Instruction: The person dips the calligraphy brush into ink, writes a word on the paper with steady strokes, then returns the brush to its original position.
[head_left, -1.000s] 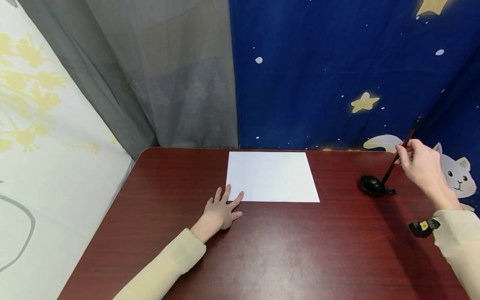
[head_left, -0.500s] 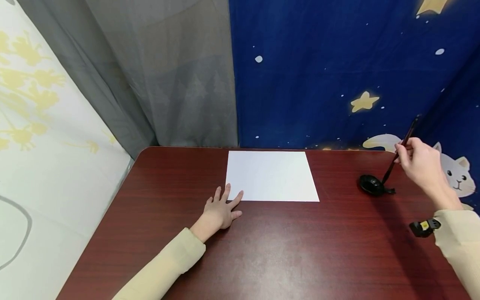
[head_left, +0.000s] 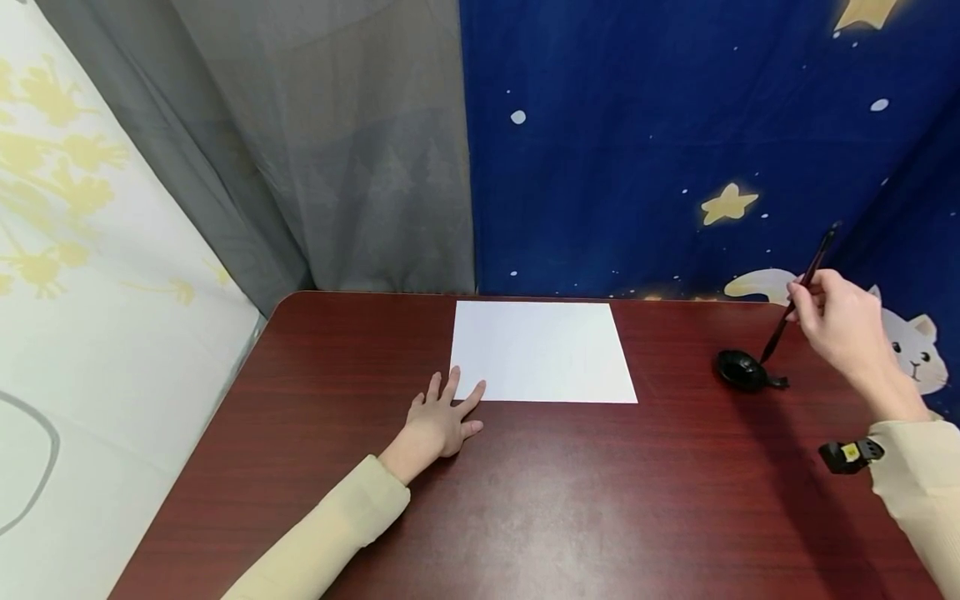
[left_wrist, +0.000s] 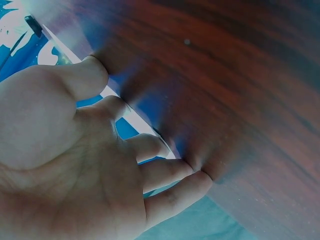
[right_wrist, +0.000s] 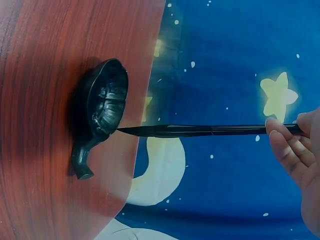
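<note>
Between thumb and fingers my right hand pinches a dark calligraphy brush, handle slanting up. Its pointed black tip is at the handle-side rim of a black ink dish; whether it touches cannot be told. That dish is leaf-like, with a short curved stem, and stands at the table's right. My left hand lies with fingers spread at the near left corner of a white sheet of paper, some fingertips on it. In the left wrist view, the paper shows as a thin strip behind the fingers.
The reddish-brown wooden table ends at a grey curtain and a blue starry curtain. A white patterned cloth hangs on the left. A small black wrist camera sits at the right sleeve.
My right hand has risen slightly, drawing the brush up so its tip sits higher against the dish. The left hand and the paper stay in place.
</note>
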